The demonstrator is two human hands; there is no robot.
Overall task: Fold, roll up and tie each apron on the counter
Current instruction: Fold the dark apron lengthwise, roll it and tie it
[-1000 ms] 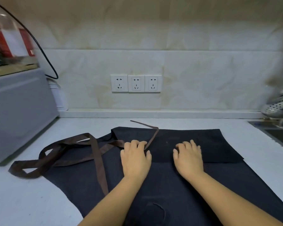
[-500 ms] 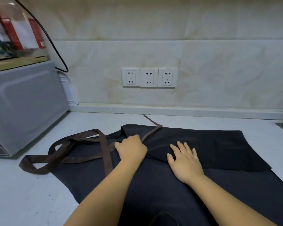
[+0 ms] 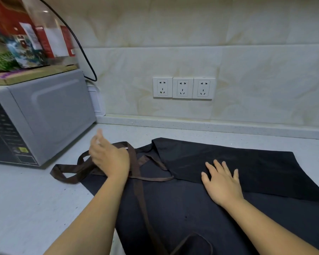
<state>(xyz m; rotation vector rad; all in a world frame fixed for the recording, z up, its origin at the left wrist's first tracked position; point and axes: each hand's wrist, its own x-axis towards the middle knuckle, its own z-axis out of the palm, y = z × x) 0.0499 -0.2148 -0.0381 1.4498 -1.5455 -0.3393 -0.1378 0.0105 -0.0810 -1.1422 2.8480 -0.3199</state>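
**Apron half folded, right of the microwave**

The dark apron (image 3: 191, 208) lies flat on the counter (image 3: 26, 199), right of the microwave (image 3: 44, 116), with its far part folded over itself. Its brown straps (image 3: 70, 172) loop out towards the microwave and stop short of its front corner, so there's a bare strip of counter in between. There's more bare counter behind the apron's far edge.

My left hand (image 3: 109, 159) is lifted over the straps on the microwave side. It's blurry, so can't tell if it's got a strap. My right hand (image 3: 223, 183), well away from the microwave, lies flat across the fold edge, fingers spread, holding nothing.
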